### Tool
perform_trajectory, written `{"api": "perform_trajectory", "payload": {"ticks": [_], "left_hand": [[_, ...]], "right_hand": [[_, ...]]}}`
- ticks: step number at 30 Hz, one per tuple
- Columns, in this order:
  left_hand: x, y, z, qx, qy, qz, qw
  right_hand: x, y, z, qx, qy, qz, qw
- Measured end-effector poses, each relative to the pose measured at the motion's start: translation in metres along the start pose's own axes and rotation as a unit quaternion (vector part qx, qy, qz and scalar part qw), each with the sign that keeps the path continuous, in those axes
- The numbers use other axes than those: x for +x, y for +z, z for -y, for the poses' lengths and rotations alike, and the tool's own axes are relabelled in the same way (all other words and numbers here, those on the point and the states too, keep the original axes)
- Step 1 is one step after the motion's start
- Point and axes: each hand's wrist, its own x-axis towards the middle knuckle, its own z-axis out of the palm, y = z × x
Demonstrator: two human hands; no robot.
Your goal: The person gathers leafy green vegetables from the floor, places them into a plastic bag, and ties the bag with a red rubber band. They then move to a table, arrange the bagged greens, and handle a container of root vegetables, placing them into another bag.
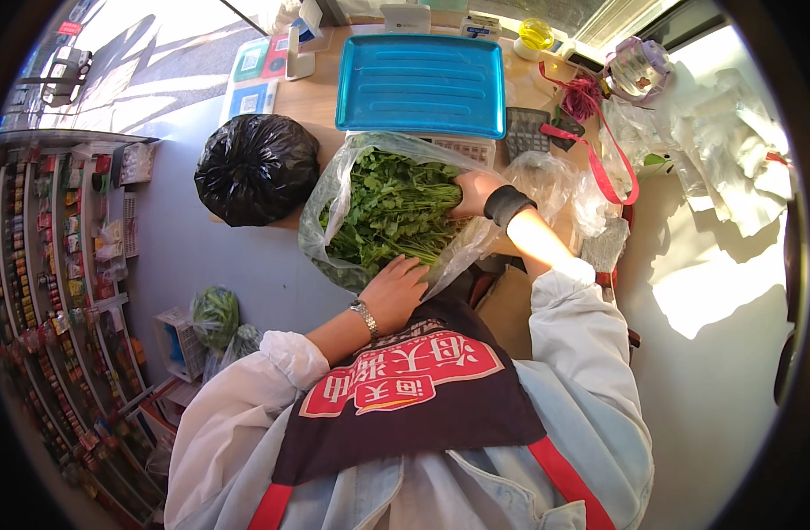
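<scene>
A clear plastic bag [315,235] with its mouth spread wide holds a big bunch of leafy green herbs [395,199], like coriander. It lies before me, against the front of a weighing scale with a blue pan [421,83]. My right hand [472,192], with a dark band at the wrist, reaches in at the bag's right side and grips the stems. My left hand [395,291], wearing a metal watch, lies over the near rim, fingertips on the stems. Its thumb is hidden, so I cannot tell whether it pinches the plastic.
A knotted black plastic bag [255,169] stands left of the herbs. To the right are a calculator [527,132], red ribbon [600,162] and crumpled clear bags [544,175]. A lidded jug [637,69] stands at the far right. Stocked shelves [60,265] and bagged greens [216,315] are lower left.
</scene>
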Motion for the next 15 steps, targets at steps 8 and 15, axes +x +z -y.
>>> {"api": "perform_trajectory", "payload": {"ticks": [8, 15], "left_hand": [[-0.019, -0.003, 0.003, -0.043, -0.089, -0.013, 0.995], [-0.051, -0.031, -0.005, -0.069, -0.07, -0.293, 0.951]], "right_hand": [[-0.018, 0.034, 0.021, -0.03, -0.022, -0.084, 0.996], [-0.018, 0.038, 0.03, -0.053, -0.003, -0.06, 0.997]]}}
